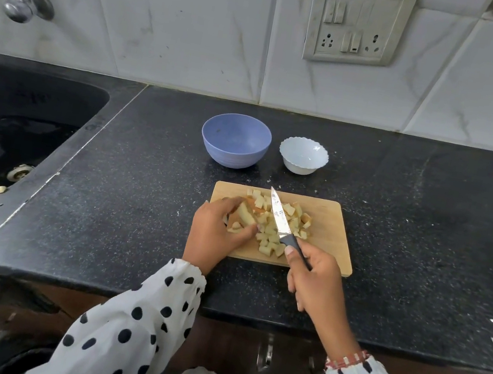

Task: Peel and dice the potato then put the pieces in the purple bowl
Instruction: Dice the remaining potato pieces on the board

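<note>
Left hand around potato chunk

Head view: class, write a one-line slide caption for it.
Left hand holds a potato chunk on the cutting board; right hand grips the knife; purple bowl empty.

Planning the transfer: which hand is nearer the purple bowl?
Left. The left hand lies below the purple bowl, holding a potato chunk. The right hand, gripping the knife, sits lower and farther right.

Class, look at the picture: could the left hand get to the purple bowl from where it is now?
Probably yes. The purple bowl stands just beyond the cutting board, with bare counter between. But the left hand grips a potato chunk, which it would need to release first.
</note>
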Motion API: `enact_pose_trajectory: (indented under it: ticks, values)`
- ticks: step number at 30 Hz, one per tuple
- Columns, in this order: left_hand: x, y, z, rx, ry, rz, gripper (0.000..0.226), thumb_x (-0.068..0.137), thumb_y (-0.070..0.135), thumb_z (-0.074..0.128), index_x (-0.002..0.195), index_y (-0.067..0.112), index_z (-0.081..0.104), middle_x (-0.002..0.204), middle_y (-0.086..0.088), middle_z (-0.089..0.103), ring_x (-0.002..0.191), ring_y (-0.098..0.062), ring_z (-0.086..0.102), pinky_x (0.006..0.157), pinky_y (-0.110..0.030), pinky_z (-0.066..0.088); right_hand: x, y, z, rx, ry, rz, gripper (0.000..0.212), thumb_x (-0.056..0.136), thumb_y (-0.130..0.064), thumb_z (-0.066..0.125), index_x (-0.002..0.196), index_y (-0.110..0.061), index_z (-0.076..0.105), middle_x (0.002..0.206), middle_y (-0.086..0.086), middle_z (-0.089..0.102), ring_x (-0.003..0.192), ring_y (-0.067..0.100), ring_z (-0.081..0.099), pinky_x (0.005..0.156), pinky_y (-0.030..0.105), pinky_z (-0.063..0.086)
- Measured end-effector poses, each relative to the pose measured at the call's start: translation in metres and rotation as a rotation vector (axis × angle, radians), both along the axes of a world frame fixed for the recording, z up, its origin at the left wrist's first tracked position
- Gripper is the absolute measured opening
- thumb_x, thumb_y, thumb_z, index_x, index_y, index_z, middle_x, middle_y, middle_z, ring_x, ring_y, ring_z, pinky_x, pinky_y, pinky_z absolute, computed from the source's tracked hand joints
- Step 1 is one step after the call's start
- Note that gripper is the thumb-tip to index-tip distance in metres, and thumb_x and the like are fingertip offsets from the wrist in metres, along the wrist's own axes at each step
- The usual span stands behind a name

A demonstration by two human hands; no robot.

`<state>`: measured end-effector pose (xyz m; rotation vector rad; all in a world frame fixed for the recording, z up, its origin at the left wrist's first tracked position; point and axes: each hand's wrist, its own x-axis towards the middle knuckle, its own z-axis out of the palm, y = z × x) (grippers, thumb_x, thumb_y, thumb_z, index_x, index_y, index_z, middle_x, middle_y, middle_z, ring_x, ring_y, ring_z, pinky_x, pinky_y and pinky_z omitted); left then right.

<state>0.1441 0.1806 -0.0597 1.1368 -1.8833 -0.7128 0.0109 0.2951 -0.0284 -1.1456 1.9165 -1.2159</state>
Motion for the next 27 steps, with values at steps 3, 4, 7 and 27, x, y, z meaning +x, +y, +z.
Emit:
enact_pose_trajectory:
  ticks: [3,4,7,27]
  values:
    - [0.009,-0.001,0.006,0.198,0.261,0.050,0.037,0.073,0.028,0.076,0.107,0.021,0.062,0.091,0.014,0.063,0.087,0.003,0.058,0.081,-0.015,0.043,0.001,0.001,-0.002,0.038,0.042,0.047,0.025,0.096,-0.020,0.050,0.118,-0.022,0.062,0.050,-0.006,0.047,0.029,0.003,0.040,0.035,0.014,0.029]
    - [0.012,-0.002,0.006,0.221,0.320,0.081,0.031,0.074,0.027,0.075,0.102,0.024,0.063,0.090,0.012,0.065,0.086,0.003,0.059,0.079,-0.014,0.045,0.003,0.001,-0.003,0.062,0.069,0.074,0.026,0.095,-0.022,0.051,0.118,-0.022,0.062,0.052,-0.010,0.047,0.032,0.001,0.043,0.036,0.011,0.030]
    - [0.026,-0.007,0.000,0.254,0.405,0.172,0.021,0.076,0.026,0.073,0.094,0.029,0.063,0.088,0.007,0.068,0.086,-0.007,0.063,0.079,-0.018,0.047,0.014,0.005,-0.008,0.119,0.188,0.211,0.028,0.093,-0.027,0.054,0.119,-0.023,0.063,0.077,-0.012,0.066,0.068,-0.001,0.062,0.058,0.021,0.051]
    - [0.035,0.009,-0.020,0.088,-0.034,0.104,0.047,0.073,0.039,0.073,0.113,0.015,0.061,0.095,0.005,0.059,0.095,-0.014,0.051,0.085,-0.029,0.043,0.038,0.006,-0.018,0.127,0.619,0.203,0.033,0.098,-0.032,0.040,0.129,-0.025,0.052,0.099,-0.001,0.065,0.091,0.015,0.059,0.064,0.021,0.036]
